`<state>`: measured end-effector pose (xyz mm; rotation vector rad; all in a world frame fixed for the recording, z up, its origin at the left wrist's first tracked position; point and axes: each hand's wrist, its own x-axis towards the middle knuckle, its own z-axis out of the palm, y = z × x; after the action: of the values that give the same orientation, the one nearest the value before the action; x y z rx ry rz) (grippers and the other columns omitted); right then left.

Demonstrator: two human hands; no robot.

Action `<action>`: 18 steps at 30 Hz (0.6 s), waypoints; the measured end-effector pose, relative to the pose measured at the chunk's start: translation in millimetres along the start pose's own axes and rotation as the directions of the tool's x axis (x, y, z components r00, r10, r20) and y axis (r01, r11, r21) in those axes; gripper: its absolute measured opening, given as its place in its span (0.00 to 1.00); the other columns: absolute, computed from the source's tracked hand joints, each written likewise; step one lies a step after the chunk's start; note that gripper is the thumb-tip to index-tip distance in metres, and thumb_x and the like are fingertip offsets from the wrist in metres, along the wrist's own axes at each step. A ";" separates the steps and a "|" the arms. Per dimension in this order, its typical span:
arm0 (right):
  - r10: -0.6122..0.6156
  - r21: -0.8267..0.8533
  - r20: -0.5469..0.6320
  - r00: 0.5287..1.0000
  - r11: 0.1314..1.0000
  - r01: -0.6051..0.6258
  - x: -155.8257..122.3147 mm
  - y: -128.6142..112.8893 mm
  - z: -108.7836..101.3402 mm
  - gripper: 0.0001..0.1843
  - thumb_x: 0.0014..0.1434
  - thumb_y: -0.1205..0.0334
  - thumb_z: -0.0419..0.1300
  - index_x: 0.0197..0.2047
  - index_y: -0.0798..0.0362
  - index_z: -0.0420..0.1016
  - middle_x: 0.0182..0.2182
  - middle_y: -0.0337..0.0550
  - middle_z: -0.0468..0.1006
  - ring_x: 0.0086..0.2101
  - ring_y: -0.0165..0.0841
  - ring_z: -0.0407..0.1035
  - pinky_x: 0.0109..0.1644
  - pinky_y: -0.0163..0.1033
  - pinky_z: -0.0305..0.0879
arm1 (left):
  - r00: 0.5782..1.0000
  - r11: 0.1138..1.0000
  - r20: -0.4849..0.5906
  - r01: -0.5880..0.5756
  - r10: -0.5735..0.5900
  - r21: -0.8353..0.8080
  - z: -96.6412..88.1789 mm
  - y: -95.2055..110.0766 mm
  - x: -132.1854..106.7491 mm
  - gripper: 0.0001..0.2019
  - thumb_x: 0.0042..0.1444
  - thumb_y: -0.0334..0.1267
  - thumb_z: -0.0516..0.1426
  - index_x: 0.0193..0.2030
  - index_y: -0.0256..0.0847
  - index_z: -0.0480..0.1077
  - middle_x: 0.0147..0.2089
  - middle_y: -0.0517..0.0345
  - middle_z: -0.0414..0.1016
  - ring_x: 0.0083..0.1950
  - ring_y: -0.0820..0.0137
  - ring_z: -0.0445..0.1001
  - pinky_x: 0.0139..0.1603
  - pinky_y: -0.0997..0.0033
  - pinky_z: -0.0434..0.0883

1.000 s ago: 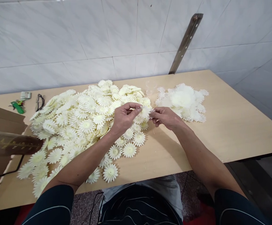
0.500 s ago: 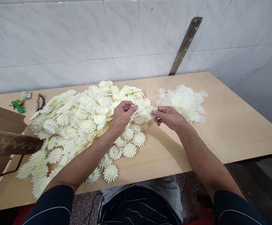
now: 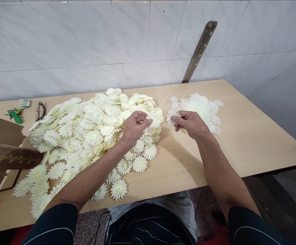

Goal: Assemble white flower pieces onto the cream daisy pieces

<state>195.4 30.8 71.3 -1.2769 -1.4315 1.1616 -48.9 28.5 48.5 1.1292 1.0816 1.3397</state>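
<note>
My left hand point(image 3: 135, 126) pinches a cream artificial flower point(image 3: 153, 120) between thumb and fingers, above the right side of a big heap of similar cream flowers point(image 3: 93, 137). Between the thumb and fingers of my right hand point(image 3: 190, 123) is a white flower-shaped petal piece point(image 3: 172, 116). Just behind that hand lies a smaller pile of white, thin petal pieces point(image 3: 201, 106). The two hands are apart, with bare tabletop below the gap. My fingers partly cover both held pieces.
A tilted bottle of dark liquid point(image 3: 12, 157) and a cardboard box point(image 3: 3, 127) stand at the left. Behind are a green-handled tool point(image 3: 15, 116), eyeglasses point(image 3: 41, 110) and a clear plastic item point(image 3: 162, 98). A metal bracket point(image 3: 199, 52) leans on the tiled wall above the wooden table point(image 3: 255, 136).
My right hand has moved to the right with its white petal piece, widening the gap between my hands. The left hand stays nearly in place, its flower now showing more fully.
</note>
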 end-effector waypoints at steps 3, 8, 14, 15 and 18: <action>-0.040 -0.151 -0.205 0.978 0.988 0.009 -0.5 -2.0 -17.0 0.18 0.55 0.47 0.77 0.29 0.50 0.78 0.22 0.38 0.73 0.23 0.32 0.67 0.24 0.38 0.62 | 1.000 1.000 0.022 0.012 -0.012 -0.010 1.5 -0.7 -2.1 0.19 0.44 0.43 0.76 0.40 0.44 0.76 0.28 0.66 0.75 0.28 0.75 0.66 0.32 0.72 0.64; -0.201 -0.441 -0.534 0.821 0.895 -0.068 5.9 5.7 -61.3 0.08 0.60 0.55 0.72 0.36 0.49 0.79 0.28 0.42 0.80 0.29 0.39 0.73 0.33 0.44 0.70 | 0.999 0.999 0.022 0.037 -0.037 -0.001 3.2 -3.7 -3.4 0.19 0.42 0.42 0.76 0.39 0.43 0.77 0.27 0.66 0.74 0.28 0.75 0.66 0.31 0.72 0.63; -0.235 -0.595 -0.615 0.753 0.765 -0.246 11.1 26.4 -106.0 0.14 0.60 0.53 0.73 0.45 0.51 0.82 0.41 0.50 0.84 0.42 0.47 0.80 0.50 0.56 0.77 | 0.998 0.999 0.031 0.047 -0.048 0.018 2.0 -4.9 -3.2 0.19 0.42 0.44 0.77 0.37 0.43 0.77 0.29 0.62 0.77 0.29 0.74 0.69 0.31 0.73 0.64; -0.235 -0.589 -0.623 0.746 0.769 -0.249 11.0 27.7 -109.0 0.18 0.60 0.53 0.74 0.49 0.51 0.82 0.43 0.51 0.84 0.43 0.47 0.79 0.50 0.56 0.77 | 0.998 0.999 0.031 0.049 -0.049 0.016 2.2 -5.1 -3.3 0.19 0.42 0.44 0.77 0.37 0.43 0.77 0.29 0.62 0.78 0.29 0.74 0.69 0.30 0.73 0.65; -0.224 -0.574 -0.539 0.812 0.803 -0.160 11.2 26.2 -105.6 0.23 0.63 0.47 0.72 0.55 0.52 0.81 0.45 0.52 0.82 0.43 0.45 0.78 0.47 0.53 0.76 | 0.998 0.999 0.044 0.050 -0.051 0.007 3.4 -5.6 -4.1 0.18 0.43 0.44 0.77 0.35 0.43 0.78 0.30 0.59 0.79 0.30 0.73 0.71 0.31 0.72 0.66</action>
<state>302.4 52.5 65.6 -1.8336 -1.3551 0.1871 -44.6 24.8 43.3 1.1233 1.0755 1.2675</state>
